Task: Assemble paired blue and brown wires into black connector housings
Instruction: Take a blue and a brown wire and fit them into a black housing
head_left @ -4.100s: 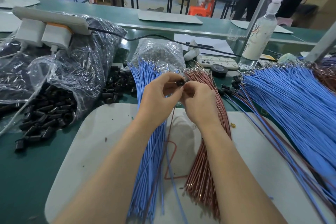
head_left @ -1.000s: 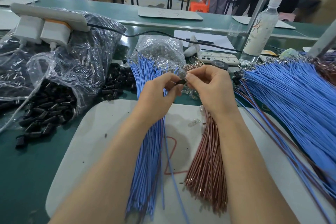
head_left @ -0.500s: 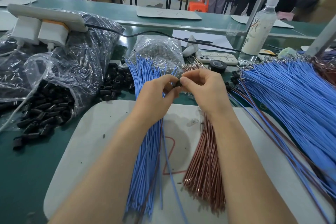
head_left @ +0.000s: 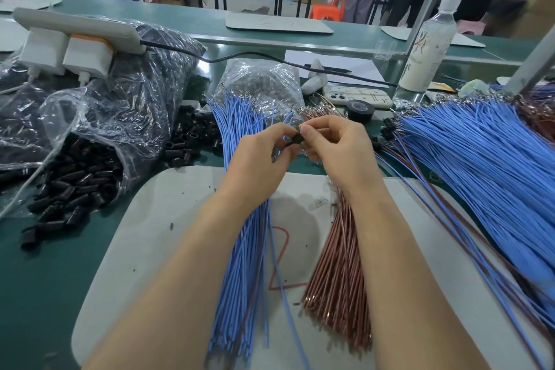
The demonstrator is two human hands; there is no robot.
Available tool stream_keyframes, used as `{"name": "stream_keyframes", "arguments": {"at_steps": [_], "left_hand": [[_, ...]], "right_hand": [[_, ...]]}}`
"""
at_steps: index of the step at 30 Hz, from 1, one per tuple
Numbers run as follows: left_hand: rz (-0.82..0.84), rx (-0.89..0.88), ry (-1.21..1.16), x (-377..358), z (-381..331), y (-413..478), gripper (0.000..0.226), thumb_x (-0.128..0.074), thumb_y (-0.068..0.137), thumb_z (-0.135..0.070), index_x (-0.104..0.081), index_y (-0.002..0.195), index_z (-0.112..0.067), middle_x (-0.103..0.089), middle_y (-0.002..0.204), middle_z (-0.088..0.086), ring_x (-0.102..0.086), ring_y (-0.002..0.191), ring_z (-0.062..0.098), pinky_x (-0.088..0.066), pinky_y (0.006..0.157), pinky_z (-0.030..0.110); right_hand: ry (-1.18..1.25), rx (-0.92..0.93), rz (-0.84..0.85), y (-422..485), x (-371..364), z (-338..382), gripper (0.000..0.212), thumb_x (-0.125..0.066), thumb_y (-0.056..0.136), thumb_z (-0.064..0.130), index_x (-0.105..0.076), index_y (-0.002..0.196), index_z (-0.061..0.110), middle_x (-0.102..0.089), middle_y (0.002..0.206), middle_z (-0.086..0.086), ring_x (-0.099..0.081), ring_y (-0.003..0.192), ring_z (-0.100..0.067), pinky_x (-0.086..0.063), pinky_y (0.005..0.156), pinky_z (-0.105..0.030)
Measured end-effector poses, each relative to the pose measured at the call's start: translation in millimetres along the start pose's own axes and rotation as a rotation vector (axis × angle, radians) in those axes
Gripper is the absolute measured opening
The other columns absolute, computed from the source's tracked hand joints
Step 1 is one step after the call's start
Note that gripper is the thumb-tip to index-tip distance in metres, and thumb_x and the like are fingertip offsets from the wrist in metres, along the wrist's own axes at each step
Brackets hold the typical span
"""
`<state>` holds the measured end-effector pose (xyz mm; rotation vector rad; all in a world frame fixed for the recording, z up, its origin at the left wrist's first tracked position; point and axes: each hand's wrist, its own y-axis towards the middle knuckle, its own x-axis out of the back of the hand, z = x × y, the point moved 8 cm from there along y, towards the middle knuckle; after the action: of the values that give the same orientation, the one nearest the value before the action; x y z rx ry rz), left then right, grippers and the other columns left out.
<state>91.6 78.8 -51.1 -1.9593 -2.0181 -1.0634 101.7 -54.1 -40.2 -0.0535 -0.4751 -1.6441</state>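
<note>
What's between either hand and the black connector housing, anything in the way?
Nothing visible. The left hand pinches the small black plastic connector housing directly, and the right hand pinches at its far end.

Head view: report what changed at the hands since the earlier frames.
The right hand has risen a little and turned, its fingertips now pinching at the black housing. The left hand still holds that housing. The blue wire bundle, brown wire bundle and loose housings stayed put.
</note>
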Motion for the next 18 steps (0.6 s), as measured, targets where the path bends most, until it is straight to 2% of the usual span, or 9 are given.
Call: {"name": "stream_keyframes", "arguments": {"at_steps": [2,4,7,11,14,18], "left_hand": [[-0.011,0.02,-0.014,-0.1,2.1,1.1,0.016,-0.059,0.092,-0.022,-0.063,0.107,-0.024,-0.067,0.081,-0.004,-0.047,0.055,0.006,-0.042,0.059,0.021],[-0.016,0.037,-0.037,0.5,3.8,1.3,0.016,-0.059,0.092,-0.021,-0.062,0.108,-0.023,-0.067,0.082,-0.002,-0.055,0.063,0.013,-0.046,0.062,0.025],[-0.03,0.048,-0.114,2.3,6.7,1.1,0.013,-0.057,0.093,-0.015,-0.055,0.099,-0.026,-0.068,0.085,-0.003,-0.063,0.075,0.014,-0.049,0.066,0.022],[-0.025,0.034,-0.176,2.9,5.9,1.1,0.021,-0.055,0.094,-0.009,-0.049,0.097,-0.029,-0.068,0.092,-0.004,-0.064,0.084,0.007,-0.048,0.073,0.013],[-0.027,0.028,-0.222,3.8,5.3,0.2,0.019,-0.054,0.094,-0.007,-0.05,0.097,-0.026,-0.067,0.092,-0.005,-0.064,0.088,0.006,-0.048,0.079,0.016],[-0.026,0.01,-0.234,4.3,3.3,-0.6,0.017,-0.053,0.094,-0.005,-0.05,0.098,-0.022,-0.065,0.086,-0.008,-0.062,0.084,0.003,-0.046,0.079,0.014]], "right_hand": [[0.004,0.018,-0.025,0.1,3.0,3.0,0.015,-0.064,0.09,0.017,-0.065,0.078,0.026,-0.065,0.06,0.007,-0.058,0.053,-0.002,-0.049,0.057,-0.023],[0.043,0.037,-0.076,-0.2,9.0,7.0,0.012,-0.062,0.09,0.014,-0.064,0.081,0.023,-0.066,0.062,0.005,-0.058,0.053,-0.002,-0.049,0.057,-0.02],[0.12,0.045,-0.097,-1.2,13.5,10.8,0.012,-0.061,0.09,0.011,-0.064,0.083,0.02,-0.066,0.067,0.003,-0.06,0.055,-0.002,-0.05,0.057,-0.017],[0.079,0.074,-0.032,-2.3,7.5,14.7,0.013,-0.062,0.09,0.011,-0.062,0.083,0.022,-0.067,0.073,-0.001,-0.063,0.063,-0.006,-0.055,0.065,-0.023],[0.035,0.11,0.008,-3.5,4.0,18.5,0.015,-0.065,0.087,0.009,-0.063,0.084,0.023,-0.07,0.08,-0.002,-0.068,0.076,-0.016,-0.057,0.076,-0.032],[0.04,0.164,0.061,-6.0,-0.5,26.3,0.025,-0.062,0.087,0.001,-0.068,0.086,0.025,-0.071,0.081,0.006,-0.069,0.076,-0.007,-0.056,0.077,-0.022]]}}
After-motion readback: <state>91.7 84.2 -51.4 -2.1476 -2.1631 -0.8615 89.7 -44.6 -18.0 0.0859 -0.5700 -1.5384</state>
